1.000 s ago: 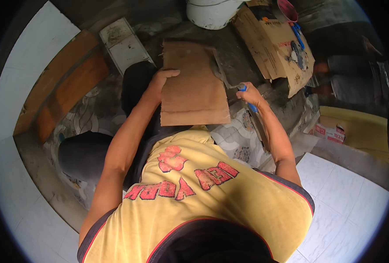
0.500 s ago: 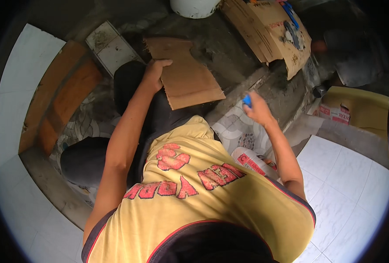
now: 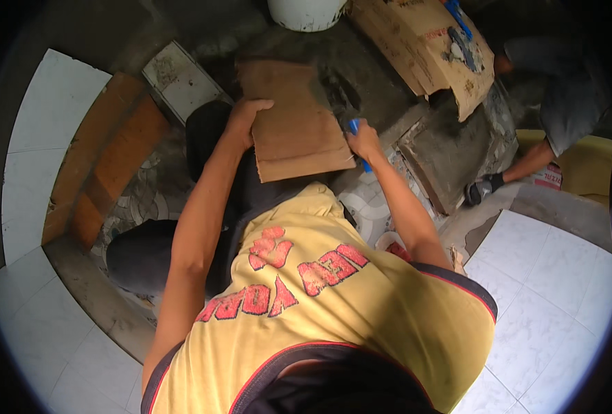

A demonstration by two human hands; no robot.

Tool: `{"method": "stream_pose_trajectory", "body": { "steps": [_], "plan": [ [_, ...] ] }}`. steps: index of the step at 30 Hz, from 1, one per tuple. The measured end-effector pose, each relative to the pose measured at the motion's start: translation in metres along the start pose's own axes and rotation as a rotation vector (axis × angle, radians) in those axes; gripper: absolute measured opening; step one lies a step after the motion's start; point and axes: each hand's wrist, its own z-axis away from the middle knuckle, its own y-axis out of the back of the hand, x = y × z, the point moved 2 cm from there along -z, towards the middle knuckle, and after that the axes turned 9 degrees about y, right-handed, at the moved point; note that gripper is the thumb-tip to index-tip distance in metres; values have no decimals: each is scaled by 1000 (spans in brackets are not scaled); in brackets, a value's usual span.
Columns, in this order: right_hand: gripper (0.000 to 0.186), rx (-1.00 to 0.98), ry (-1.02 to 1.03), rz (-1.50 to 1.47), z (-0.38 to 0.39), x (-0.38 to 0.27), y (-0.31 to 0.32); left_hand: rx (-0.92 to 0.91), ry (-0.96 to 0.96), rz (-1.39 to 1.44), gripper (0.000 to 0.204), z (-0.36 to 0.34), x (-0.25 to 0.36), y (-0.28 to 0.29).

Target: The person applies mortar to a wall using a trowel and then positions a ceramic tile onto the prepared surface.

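Note:
A piece of brown cardboard (image 3: 295, 124) with rough-cut edges lies across my dark-trousered lap. My left hand (image 3: 247, 121) grips its left edge, the thumb on top and the fingers underneath. Along the upper right side, the cardboard has a curved, cut-in edge. Beside its lower right edge, my right hand (image 3: 365, 143) is closed round a slim blue utility knife (image 3: 353, 125), whose ends stick out on both sides of the fist. I cannot make out the blade.
A white bucket (image 3: 307, 17) stands at the far side. Opened cardboard (image 3: 433, 52) with a blue-handled tool on it lies far right, near another person's foot (image 3: 484, 188). Wooden boards (image 3: 123, 155) and pale tiles (image 3: 51, 138) are at left; a tiled surface (image 3: 540, 276) is near right.
My right hand has moved left with the blue utility knife, up to the cardboard's right edge. The other person's leg and foot have come into view at right.

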Motion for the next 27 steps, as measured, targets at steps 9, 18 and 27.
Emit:
{"method": "stream_pose_trajectory", "body": {
  "steps": [9, 18, 27],
  "plan": [
    [43, 263, 338, -413, 45, -16, -25, -156, -40, 121, 47, 1, 6, -2],
    [32, 21, -261, -291, -104, 124, 5, 362, -565, 74, 48, 149, 46, 43],
    [34, -131, 135, 112, -100, 59, -44, 471, -588, 426, 48, 233, 42, 143]
  ]
}}
